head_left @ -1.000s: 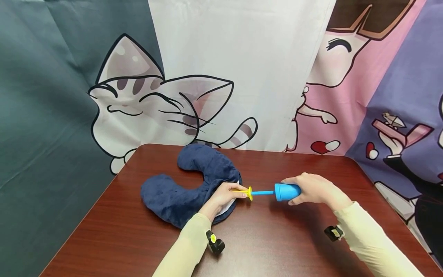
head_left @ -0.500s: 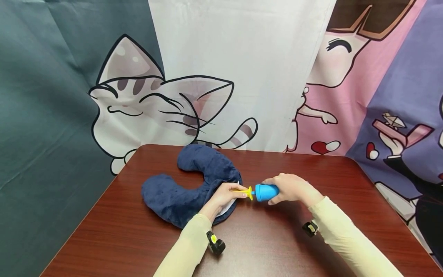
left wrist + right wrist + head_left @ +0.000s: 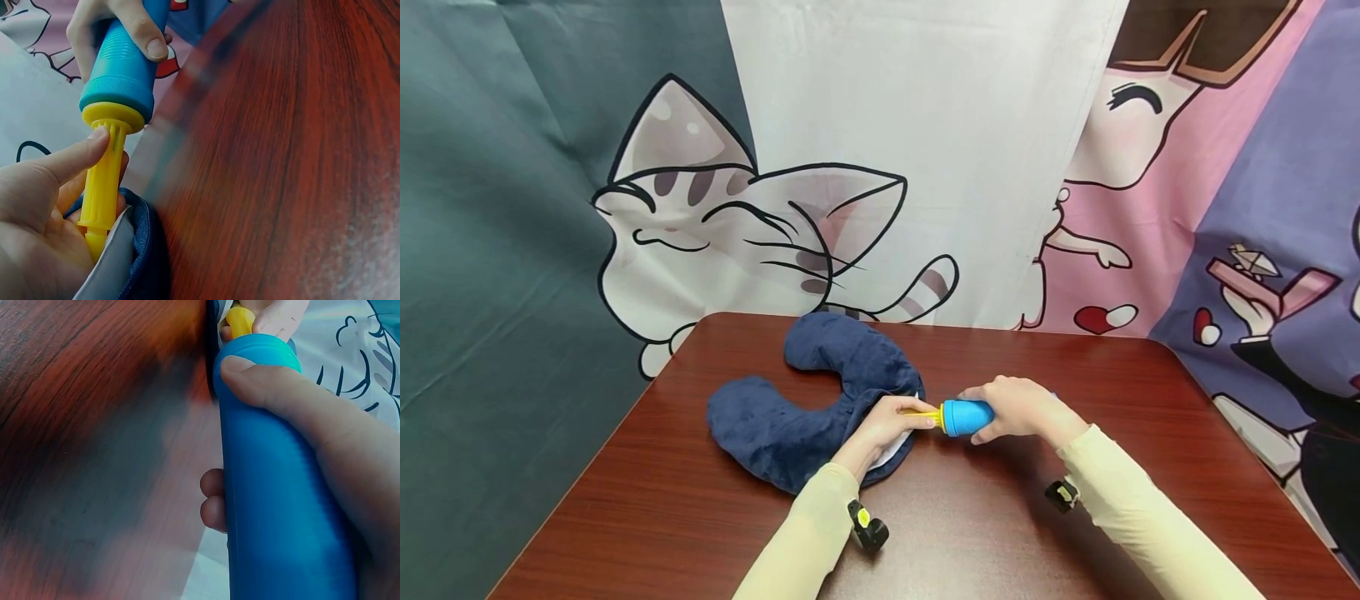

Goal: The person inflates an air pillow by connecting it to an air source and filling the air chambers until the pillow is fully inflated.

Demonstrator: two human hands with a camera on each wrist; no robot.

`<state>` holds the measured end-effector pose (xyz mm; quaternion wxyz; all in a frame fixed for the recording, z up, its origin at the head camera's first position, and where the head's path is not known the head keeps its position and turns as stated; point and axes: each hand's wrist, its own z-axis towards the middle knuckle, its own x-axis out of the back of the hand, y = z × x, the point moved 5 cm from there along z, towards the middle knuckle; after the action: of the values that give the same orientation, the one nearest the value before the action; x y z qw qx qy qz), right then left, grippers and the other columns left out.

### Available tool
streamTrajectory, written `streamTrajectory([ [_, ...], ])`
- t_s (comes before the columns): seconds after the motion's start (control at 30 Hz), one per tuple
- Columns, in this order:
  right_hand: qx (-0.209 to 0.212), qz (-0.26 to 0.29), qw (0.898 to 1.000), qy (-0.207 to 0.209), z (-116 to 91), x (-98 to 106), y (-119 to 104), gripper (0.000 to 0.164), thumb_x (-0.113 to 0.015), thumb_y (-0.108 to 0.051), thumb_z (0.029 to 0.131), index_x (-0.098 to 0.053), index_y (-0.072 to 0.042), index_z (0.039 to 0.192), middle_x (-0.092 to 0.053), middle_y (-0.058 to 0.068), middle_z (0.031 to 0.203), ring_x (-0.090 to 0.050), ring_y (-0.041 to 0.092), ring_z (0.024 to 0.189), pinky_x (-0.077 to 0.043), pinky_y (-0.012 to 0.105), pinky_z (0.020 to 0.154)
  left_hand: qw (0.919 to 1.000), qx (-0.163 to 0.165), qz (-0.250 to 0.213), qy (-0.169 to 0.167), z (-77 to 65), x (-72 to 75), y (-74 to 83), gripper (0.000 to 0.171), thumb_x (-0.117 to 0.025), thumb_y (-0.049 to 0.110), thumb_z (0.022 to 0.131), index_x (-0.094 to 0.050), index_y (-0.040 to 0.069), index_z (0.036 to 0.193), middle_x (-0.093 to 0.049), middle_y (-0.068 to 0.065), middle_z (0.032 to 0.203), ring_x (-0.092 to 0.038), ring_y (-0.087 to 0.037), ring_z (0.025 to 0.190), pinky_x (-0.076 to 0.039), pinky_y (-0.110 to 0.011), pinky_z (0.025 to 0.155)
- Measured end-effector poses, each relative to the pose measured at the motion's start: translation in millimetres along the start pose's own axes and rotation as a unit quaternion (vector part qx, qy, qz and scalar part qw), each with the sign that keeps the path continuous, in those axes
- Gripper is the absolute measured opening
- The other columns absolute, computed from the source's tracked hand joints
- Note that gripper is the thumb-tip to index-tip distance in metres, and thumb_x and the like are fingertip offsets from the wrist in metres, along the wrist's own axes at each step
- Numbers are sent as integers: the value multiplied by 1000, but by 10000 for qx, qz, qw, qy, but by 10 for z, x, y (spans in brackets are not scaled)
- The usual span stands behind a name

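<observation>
A hand pump has a blue barrel [image 3: 967, 417] and a yellow nozzle [image 3: 103, 181]. My right hand [image 3: 1015, 407] grips the barrel, its thumb along the top in the right wrist view. Between thumb and fingers my left hand [image 3: 887, 423] pinches the yellow nozzle at the pillow's edge. The barrel's collar sits against the yellow flange [image 3: 113, 117], and no blue rod shows between them. Under the left hand lies a navy U-shaped neck pillow [image 3: 775, 433], a white lining [image 3: 115, 250] showing at its opening. Where the nozzle's tip enters is hidden.
The pillow rests on a reddish-brown wooden table [image 3: 970, 517]. Behind the table hangs a printed cloth backdrop [image 3: 970, 150] with cartoon figures. Small black cameras are strapped to both wrists, over pale sleeves [image 3: 808, 533].
My right hand has slid the blue barrel left toward the yellow nozzle, and the exposed blue rod has vanished into it. The left hand and pillow have stayed in place.
</observation>
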<state>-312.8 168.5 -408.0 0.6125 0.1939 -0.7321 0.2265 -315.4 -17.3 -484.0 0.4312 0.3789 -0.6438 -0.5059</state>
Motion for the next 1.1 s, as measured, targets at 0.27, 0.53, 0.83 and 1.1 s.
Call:
streamTrajectory([
  [0.27, 28, 53, 9999, 81, -108, 16, 96, 66, -83, -50, 72, -65, -22, 129, -73, 2, 109, -64, 18, 86, -58, 41, 77, 9998, -117, 156, 19, -5, -3, 13, 26, -78, 16, 83, -77, 7, 107, -74, -11, 113, -62, -8, 90, -50, -22, 82],
  [0.53, 11, 14, 9998, 204, -385, 118, 308, 67, -85, -48, 70, -66, -20, 127, -73, 4, 107, -64, 20, 87, -58, 41, 72, 9998, -127, 174, -9, -21, -8, 25, 26, -78, 16, 84, -77, 7, 108, -75, -11, 111, -63, -8, 90, -50, -24, 83],
  [0.83, -200, 87, 9993, 300, -710, 219, 571, 67, -85, -51, 68, -66, -23, 127, -72, 3, 104, -61, 17, 85, -55, 38, 67, 9995, -162, 276, -17, 9, -13, 2, 25, -78, 16, 83, -77, 8, 106, -75, -11, 110, -62, -7, 89, -50, -24, 84],
  [1.1, -365, 20, 9981, 493, -962, 348, 764, 67, -84, -56, 66, -67, -27, 125, -72, -2, 99, -59, 12, 81, -50, 32, 63, 9995, -154, 268, -11, -1, -1, -17, 26, -77, 17, 84, -77, 9, 109, -75, -11, 111, -63, -9, 92, -50, -25, 83],
])
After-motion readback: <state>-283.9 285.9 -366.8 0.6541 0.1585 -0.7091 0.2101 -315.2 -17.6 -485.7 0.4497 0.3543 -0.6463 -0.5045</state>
